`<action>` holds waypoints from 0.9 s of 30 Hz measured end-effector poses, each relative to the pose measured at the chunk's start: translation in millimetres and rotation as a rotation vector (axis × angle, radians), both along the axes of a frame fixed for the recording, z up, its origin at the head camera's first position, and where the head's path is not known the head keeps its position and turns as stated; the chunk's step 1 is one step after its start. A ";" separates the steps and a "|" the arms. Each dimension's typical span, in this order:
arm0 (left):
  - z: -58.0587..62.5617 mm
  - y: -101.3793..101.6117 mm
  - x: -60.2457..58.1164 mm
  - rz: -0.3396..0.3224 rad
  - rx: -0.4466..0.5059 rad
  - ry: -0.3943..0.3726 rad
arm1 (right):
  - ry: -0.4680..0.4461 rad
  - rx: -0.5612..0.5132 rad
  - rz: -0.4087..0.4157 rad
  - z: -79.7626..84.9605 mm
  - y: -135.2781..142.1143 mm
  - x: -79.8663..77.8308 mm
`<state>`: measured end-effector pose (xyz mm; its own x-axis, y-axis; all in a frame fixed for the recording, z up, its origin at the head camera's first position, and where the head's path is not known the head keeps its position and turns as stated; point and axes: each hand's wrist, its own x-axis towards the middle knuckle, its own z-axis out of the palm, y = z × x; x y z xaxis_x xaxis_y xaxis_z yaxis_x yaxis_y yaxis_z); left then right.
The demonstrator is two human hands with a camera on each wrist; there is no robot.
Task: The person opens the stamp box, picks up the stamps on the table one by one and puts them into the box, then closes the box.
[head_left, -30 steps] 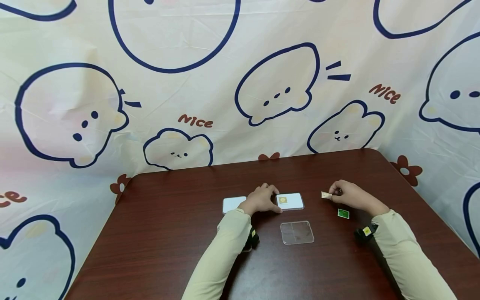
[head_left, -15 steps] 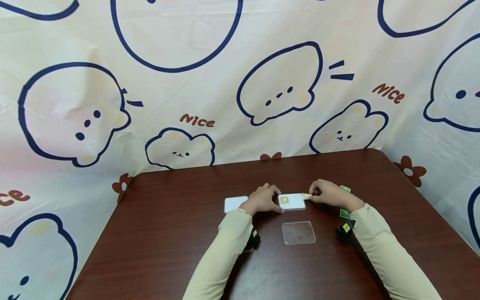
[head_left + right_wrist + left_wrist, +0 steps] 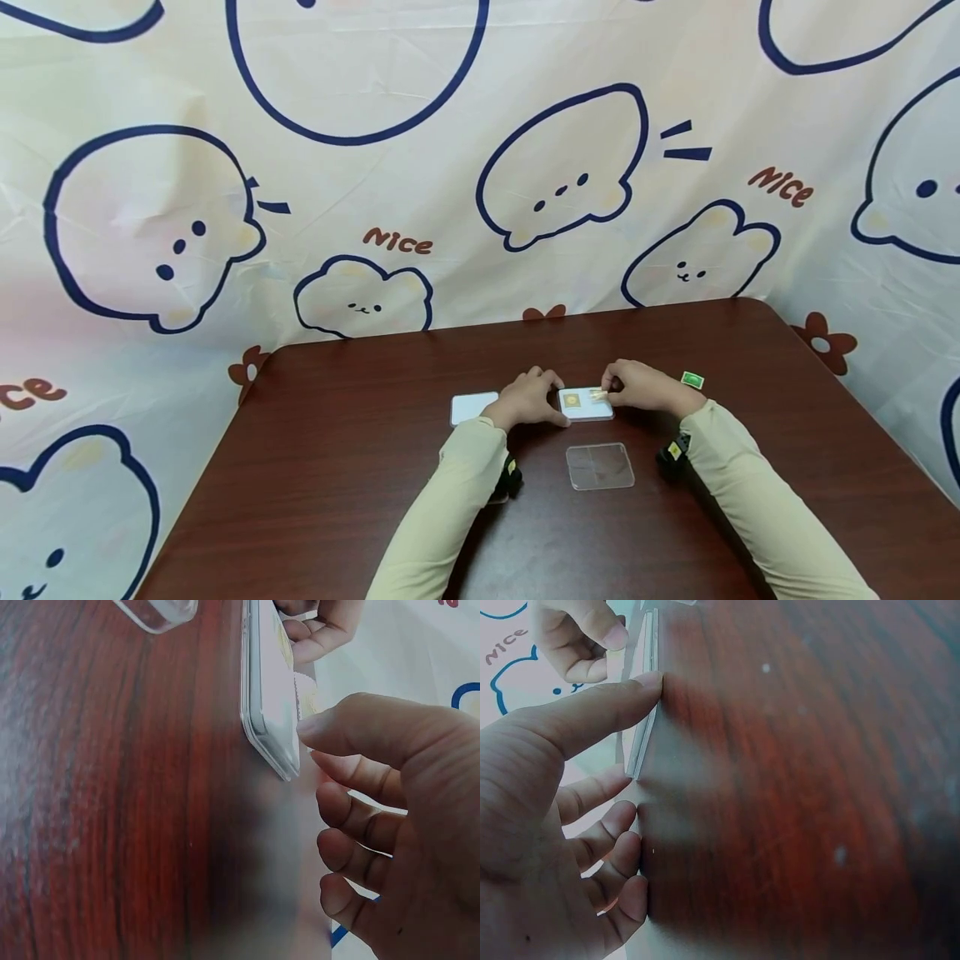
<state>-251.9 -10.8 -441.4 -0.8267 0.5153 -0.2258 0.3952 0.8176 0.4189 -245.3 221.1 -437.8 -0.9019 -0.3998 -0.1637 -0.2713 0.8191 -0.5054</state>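
A shallow clear plastic case with a white insert (image 3: 587, 415) lies flat on the table. My left hand (image 3: 528, 398) holds its left end, with the thumb (image 3: 641, 686) on the near edge and the forefinger at the far side. A yellowish stamp (image 3: 572, 401) lies on the left part of the insert. Between thumb and forefinger, my right hand (image 3: 643, 387) pinches a pale stamp (image 3: 306, 690) with a scalloped edge, over the insert's right part. The other right fingers curl loosely beside the case.
A clear lid (image 3: 600, 467) lies nearer on the table. Another white case (image 3: 472, 407) sits left, partly behind my left hand. Beyond my right wrist lies a green stamp (image 3: 692, 380). A patterned cloth (image 3: 450, 183) hangs behind the table.
My right hand has moved left with the pale stamp, from right of the case to over the white insert. The nearer green stamp is now hidden by my right arm. My left hand stays put.
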 end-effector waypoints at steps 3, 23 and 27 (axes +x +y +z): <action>-0.8 0.9 -1.3 0.003 -0.003 0.002 | -0.011 0.007 0.004 -2.6 -0.7 -2.9; 1.7 1.3 -0.3 0.006 -0.009 -0.009 | -0.009 -0.021 0.013 -7.8 0.4 -2.0; 2.0 -0.3 0.5 -0.004 -0.013 -0.016 | -0.004 -0.029 0.011 -8.8 0.8 -0.2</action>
